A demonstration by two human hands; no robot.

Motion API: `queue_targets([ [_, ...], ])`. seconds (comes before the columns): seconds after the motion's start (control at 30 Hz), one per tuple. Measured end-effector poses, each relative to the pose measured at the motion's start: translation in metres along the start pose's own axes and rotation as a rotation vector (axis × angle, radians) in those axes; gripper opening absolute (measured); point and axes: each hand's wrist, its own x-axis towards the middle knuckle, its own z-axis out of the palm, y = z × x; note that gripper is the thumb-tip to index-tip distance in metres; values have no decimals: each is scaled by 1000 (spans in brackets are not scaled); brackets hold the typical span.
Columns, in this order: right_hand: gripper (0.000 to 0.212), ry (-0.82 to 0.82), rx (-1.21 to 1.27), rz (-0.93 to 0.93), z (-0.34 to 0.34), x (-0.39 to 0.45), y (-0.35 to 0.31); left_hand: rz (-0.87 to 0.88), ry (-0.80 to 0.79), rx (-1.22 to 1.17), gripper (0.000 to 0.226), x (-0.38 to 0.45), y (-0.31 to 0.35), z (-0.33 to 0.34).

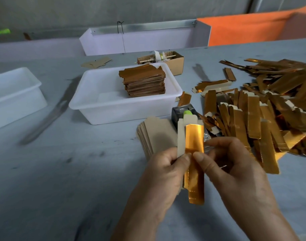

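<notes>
left hand (166,173), right hand (235,171): fingers (183,158) pinch the carton (194,141), in front of the tub (114,112). I want creases pressed square along the scores.

Black device (177,113) partly hidden behind gold sleeve (194,141)

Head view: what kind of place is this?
Probably a packaging workshop: left hand and right hand pinch a gold carton blank, a heap of blanks lies nearby, a stack sits in a white tub.
</notes>
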Motion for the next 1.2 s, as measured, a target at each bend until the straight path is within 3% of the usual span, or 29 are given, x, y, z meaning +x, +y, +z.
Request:
queue_targets([
  [0.17,29,-230,342,235,-9,12,2,-76,-86,-34,16,-3,3,-1],
  [0.37,24,-182,347,270,-6,15,6,-45,71,-12,3,-4,2,4],
  [0.57,30,-180,374,298,-4,17,12,42,341,24,16,0,-4,13],
  [0.63,21,-180,399,309,-4,18,13,136,430,196,10,-3,-5,19],
  [0.77,19,-165,441,305,-1,20,8,423,499,886,13,-8,1,34],
  [0.83,27,-158,456,292,-1,20,6,403,492,1081,26,-11,3,44],
  [0.93,35,-150,433,312,-2,20,5,249,326,1196,39,-11,6,54],
  [1.03,45,-148,334,308,-2,19,6,218,227,1187,35,-8,7,59],
  [1.1,43,-117,303,300,-4,19,8,263,310,1141,22,-11,3,59],
  [1.2,41,-82,376,355,-9,18,10,208,265,845,39,-15,6,55],
])
